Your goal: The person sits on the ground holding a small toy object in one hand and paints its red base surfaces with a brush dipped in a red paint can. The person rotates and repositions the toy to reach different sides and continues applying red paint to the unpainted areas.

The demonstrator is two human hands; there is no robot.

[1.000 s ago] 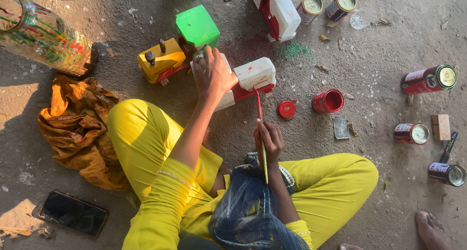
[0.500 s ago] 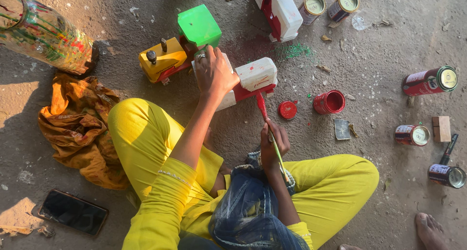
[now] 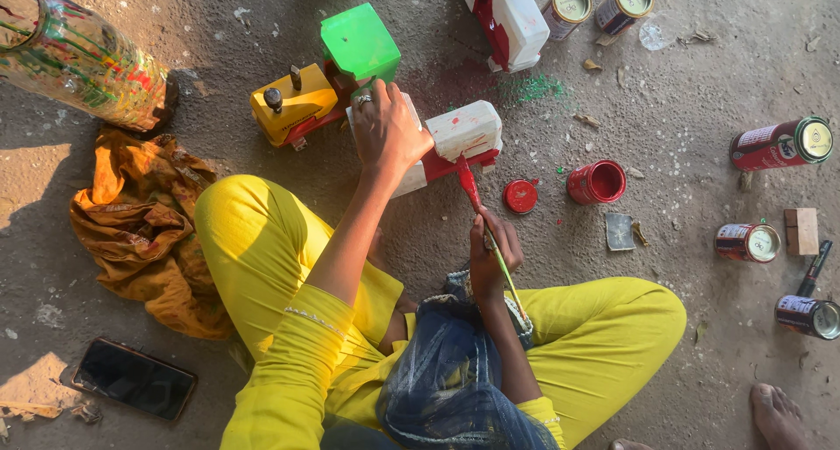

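Since 1 second earlier, the paintbrush (image 3: 486, 227) had tilted, its red tip now at the white toy block (image 3: 455, 144)'s lower edge. Right hand (image 3: 492, 256), fingers clamped on the handle, sat at 6 o'clock of the block; left hand (image 3: 385, 130) pressed it to the floor (image 3: 700, 91). Short, light strokes along that red band, I judged, would keep paint off the white face; the open red paint can (image 3: 597, 181) stood at 3 o'clock.

The person wears bright yellow trousers (image 3: 262, 240) and a yellow top with a beaded sleeve cuff (image 3: 315, 320), a blue patterned scarf (image 3: 446, 389) at lower centre, a ring (image 3: 362, 100) on one finger.
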